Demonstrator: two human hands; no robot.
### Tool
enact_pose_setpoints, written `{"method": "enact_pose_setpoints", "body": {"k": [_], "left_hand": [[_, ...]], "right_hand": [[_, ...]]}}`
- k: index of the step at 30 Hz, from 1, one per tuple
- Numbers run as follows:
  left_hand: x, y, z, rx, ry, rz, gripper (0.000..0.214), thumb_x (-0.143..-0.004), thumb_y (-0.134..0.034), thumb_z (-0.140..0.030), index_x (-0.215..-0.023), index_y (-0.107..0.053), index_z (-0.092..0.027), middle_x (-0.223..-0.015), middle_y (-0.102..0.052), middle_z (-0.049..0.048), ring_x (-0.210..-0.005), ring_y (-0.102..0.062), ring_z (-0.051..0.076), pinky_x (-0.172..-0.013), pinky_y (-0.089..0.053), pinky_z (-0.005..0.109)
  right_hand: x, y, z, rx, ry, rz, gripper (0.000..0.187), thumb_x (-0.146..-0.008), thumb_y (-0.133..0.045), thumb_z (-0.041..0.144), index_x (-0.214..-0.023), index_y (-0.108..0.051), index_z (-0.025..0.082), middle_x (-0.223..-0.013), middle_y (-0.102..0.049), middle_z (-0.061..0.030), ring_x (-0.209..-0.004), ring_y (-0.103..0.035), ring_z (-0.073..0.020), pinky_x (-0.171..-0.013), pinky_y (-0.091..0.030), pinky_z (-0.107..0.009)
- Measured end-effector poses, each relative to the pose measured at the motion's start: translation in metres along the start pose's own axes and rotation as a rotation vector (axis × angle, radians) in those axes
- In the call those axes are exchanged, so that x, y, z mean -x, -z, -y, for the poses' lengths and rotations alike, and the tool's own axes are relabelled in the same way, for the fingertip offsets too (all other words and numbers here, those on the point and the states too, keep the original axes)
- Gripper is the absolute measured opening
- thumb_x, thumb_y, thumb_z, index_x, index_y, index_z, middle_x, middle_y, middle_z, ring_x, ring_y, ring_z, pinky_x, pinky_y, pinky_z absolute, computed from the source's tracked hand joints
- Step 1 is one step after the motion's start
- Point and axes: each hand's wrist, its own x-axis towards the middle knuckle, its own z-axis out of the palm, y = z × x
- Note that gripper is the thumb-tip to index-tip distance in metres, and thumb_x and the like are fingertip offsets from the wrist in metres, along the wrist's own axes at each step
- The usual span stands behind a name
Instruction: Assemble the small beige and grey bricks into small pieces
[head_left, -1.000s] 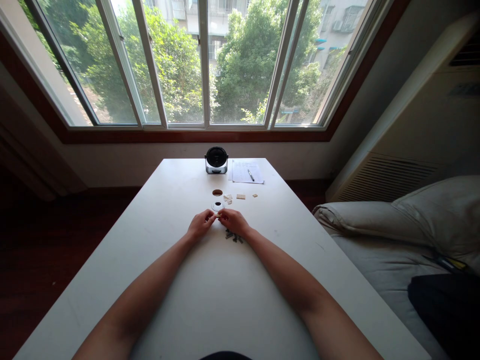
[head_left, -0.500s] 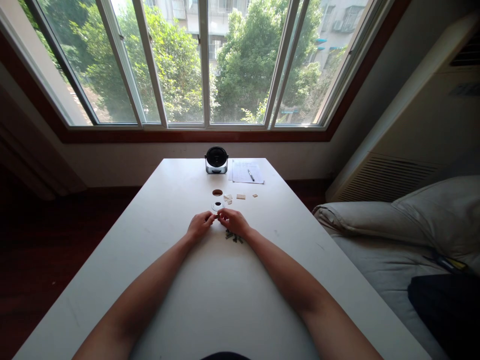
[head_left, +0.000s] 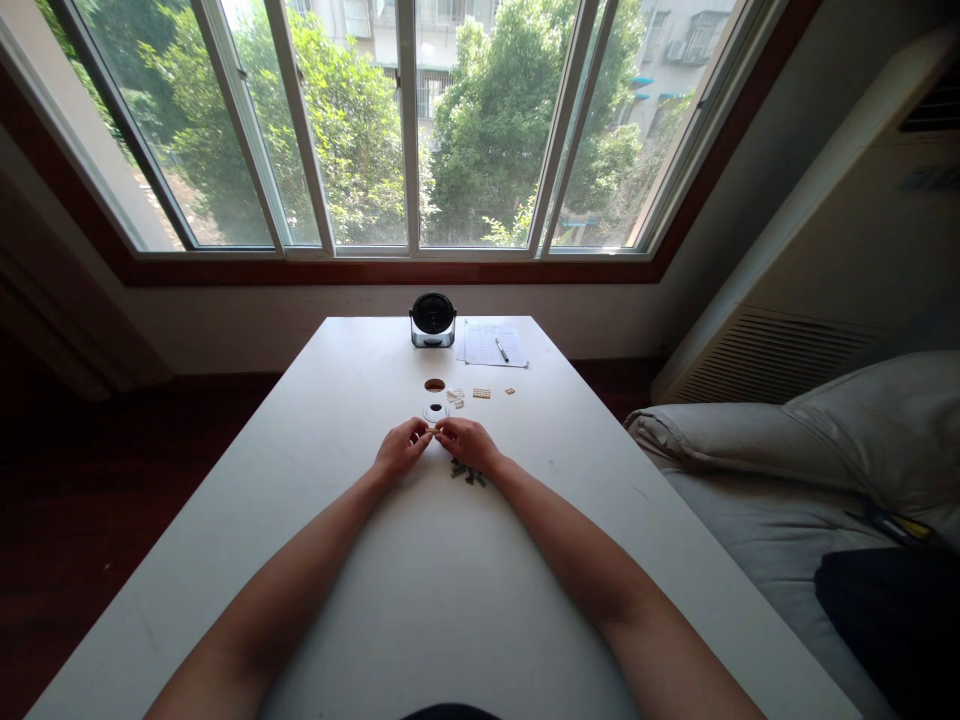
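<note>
Tan sliver [head_left: 430, 430] between left hand [head_left: 401, 449] and right hand [head_left: 466, 445], mostly hidden

Two bare hands [head_left: 433, 447], left [head_left: 401, 449] and right [head_left: 466, 445]; one small tan piece [head_left: 431, 430] between them. One white ring [head_left: 436, 413], one brown disc [head_left: 434, 384], three separate tan clusters [head_left: 481, 393], one heap of dark pieces [head_left: 466, 474]. One sheet of paper [head_left: 484, 345], one pen [head_left: 501, 349], one round black desk fan [head_left: 433, 318], one white table [head_left: 450, 580], one pillow [head_left: 825, 430].
</note>
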Motion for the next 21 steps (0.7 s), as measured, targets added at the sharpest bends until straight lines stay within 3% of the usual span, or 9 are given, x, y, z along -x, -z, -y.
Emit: {"method": "enact_pose_setpoints", "body": {"k": [21], "left_hand": [[0.0005,0.0011,-0.0012,-0.075,0.038,0.026,0.039,-0.095,-0.045,-0.051,-0.081,-0.068,-0.022,-0.071,-0.066,-0.0003,-0.065,-0.055,0.015,-0.062,-0.039,0.025]], "right_hand": [[0.0003,-0.0012,-0.0004,-0.029,0.017,-0.011,0.017,-0.09,-0.063,0.028,-0.107,-0.065,0.027,-0.084,-0.07,0.0016,-0.071,-0.064,-0.0135,-0.073,-0.05,-0.027]]}}
